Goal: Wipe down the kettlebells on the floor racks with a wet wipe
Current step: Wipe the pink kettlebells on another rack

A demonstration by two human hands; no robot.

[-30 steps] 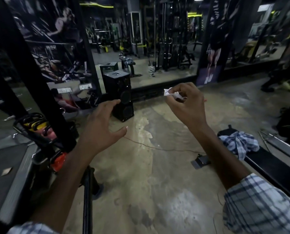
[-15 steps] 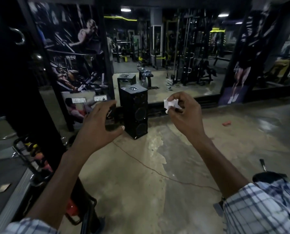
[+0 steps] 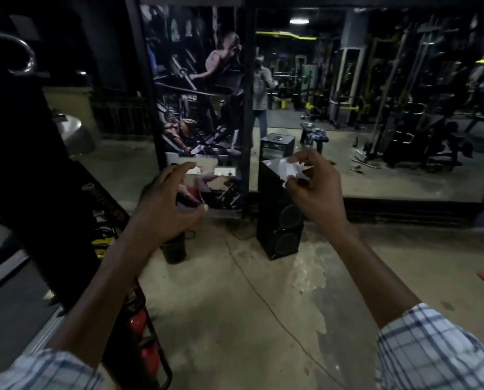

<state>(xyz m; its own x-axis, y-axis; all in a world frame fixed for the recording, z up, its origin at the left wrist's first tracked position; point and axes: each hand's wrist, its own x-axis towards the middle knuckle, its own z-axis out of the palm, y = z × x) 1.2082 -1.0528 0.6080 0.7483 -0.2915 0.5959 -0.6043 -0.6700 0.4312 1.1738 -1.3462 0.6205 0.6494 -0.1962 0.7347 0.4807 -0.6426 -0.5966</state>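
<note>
Hands up mid-scene: right hand [image 3: 316, 192] pinches a crumpled wipe [image 3: 287, 168], left hand [image 3: 167, 212] spread, holding nothing. Kettlebells [image 3: 147, 358] sit in the rack [image 3: 165, 371] near left. Wipe probably being readied; next, reach down left to them

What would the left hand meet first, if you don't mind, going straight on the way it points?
Likely the white socket plates low on the poster wall; the left hand looks well short, depth unclear.

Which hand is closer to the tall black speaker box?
Right. The right hand, pinching a crumpled white wipe, overlaps the top of the black speaker; the left hand is off to its left.
</note>
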